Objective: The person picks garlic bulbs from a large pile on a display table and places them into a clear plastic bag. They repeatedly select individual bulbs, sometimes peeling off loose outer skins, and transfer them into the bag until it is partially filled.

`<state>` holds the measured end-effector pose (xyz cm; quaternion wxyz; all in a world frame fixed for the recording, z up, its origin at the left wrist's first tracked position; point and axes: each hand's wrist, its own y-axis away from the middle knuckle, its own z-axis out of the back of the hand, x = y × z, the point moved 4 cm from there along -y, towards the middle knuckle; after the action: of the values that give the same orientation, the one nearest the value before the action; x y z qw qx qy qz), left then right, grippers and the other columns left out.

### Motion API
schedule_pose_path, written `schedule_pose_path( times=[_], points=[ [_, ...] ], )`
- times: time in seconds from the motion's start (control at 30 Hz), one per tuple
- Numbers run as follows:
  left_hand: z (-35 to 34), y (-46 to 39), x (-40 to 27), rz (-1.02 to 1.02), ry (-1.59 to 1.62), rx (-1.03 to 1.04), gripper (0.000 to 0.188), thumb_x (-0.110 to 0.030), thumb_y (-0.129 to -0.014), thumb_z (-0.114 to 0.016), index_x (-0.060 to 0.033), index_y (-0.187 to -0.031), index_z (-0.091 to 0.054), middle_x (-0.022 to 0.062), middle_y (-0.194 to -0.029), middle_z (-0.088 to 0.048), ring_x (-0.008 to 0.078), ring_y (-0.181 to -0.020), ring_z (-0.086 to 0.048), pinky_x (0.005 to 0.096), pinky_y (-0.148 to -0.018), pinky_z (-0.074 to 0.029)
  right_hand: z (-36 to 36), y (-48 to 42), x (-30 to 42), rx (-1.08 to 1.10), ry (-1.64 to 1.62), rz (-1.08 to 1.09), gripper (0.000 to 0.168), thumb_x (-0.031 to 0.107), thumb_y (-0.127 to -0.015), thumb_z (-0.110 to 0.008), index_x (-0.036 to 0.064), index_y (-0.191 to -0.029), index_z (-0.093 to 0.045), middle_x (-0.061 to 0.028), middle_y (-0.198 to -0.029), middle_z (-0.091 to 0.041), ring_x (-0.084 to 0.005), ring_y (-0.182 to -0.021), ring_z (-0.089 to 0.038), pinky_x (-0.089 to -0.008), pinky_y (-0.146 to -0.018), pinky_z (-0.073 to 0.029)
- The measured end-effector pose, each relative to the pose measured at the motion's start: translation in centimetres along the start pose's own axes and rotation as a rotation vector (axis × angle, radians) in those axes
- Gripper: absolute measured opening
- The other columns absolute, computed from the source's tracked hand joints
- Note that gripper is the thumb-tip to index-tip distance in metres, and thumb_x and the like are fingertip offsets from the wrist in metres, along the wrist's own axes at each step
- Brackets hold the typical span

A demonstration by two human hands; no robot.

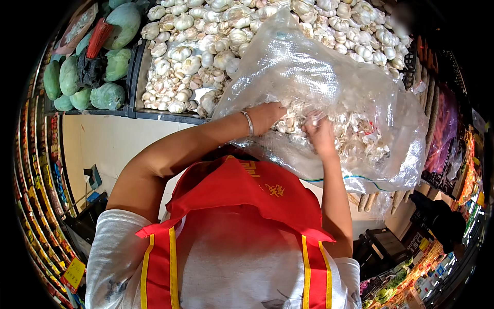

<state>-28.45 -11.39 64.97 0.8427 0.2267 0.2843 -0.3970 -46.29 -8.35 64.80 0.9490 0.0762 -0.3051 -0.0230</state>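
Note:
A large translucent woven plastic bag (pixel 285 65) lies over the front of a garlic display, its mouth spread around garlic pieces and papery skins (pixel 359 135). My left hand (pixel 266 117), with a bangle at the wrist, is at the left of the bag's mouth. Its fingers are curled down at the garlic bits and mostly hidden. Just to the right, my right hand (pixel 320 129) reaches into the same garlic, blurred by motion. Whether either hand grips anything cannot be made out. Behind the bag, whole garlic bulbs (pixel 237 38) are heaped, with loose cloves (pixel 170 90) at the near left corner.
Left of the garlic, a black crate edge (pixel 133 73) borders green wax gourds (pixel 112 96) and a red-handled brush (pixel 99 38). Long root vegetables (pixel 432 100) lie at the right. Packed shelves (pixel 42 185) line the far left. A black stand (pixel 380 251) is at lower right.

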Motion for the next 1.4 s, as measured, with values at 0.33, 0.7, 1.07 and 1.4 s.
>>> schedule_pose_path(
  times=[0.33,0.7,1.07,1.4],
  points=[
    [-0.9,-0.4,-0.9,0.032,-0.328,0.15,0.015,-0.006,-0.071,-0.053,-0.0001,-0.086,-0.053,0.017,-0.084,-0.059,0.0299,-0.079,-0.06,0.0365,-0.072,-0.047,-3.8,-0.1,3.3,0.151,0.561,0.139,0.018,0.022,-0.076,-0.055,0.007,-0.085,-0.059,-0.0159,-0.071,-0.06,-0.0305,-0.06,-0.06,-0.0383,-0.054,-0.048],
    [-1.1,0.6,-1.1,-0.001,-0.288,0.276,0.019,-0.004,-0.069,-0.056,-0.0001,-0.088,-0.054,0.0205,-0.089,-0.057,0.0303,-0.083,-0.059,0.0362,-0.076,-0.047,-0.4,0.0,-1.1,0.152,-0.742,-0.061,0.022,0.004,-0.076,-0.055,0.004,-0.097,-0.057,-0.0038,-0.08,-0.06,-0.0104,-0.067,-0.055,-0.0225,-0.057,-0.045],
    [-1.4,1.2,-0.1,0.001,-0.215,0.184,0.02,0.0,-0.067,-0.057,-0.0015,-0.087,-0.054,0.0162,-0.094,-0.05,0.0328,-0.087,-0.054,0.037,-0.077,-0.046,-4.1,0.5,5.1,0.209,0.379,0.138,0.009,0.014,-0.072,-0.058,0.008,-0.077,-0.063,-0.0171,-0.078,-0.062,-0.0306,-0.073,-0.061,-0.0386,-0.065,-0.049],
    [5.9,-1.4,-2.0,0.309,1.309,0.0,0.036,-0.013,-0.08,-0.058,0.0013,-0.113,-0.053,-0.0005,-0.08,-0.052,0.0049,-0.058,-0.041,0.0206,-0.052,-0.037,-1.1,0.8,1.4,-0.013,-0.189,-0.01,0.015,0.008,-0.072,-0.059,0.005,-0.086,-0.061,-0.0159,-0.079,-0.062,-0.0287,-0.069,-0.06,-0.0383,-0.064,-0.047]
  ],
)
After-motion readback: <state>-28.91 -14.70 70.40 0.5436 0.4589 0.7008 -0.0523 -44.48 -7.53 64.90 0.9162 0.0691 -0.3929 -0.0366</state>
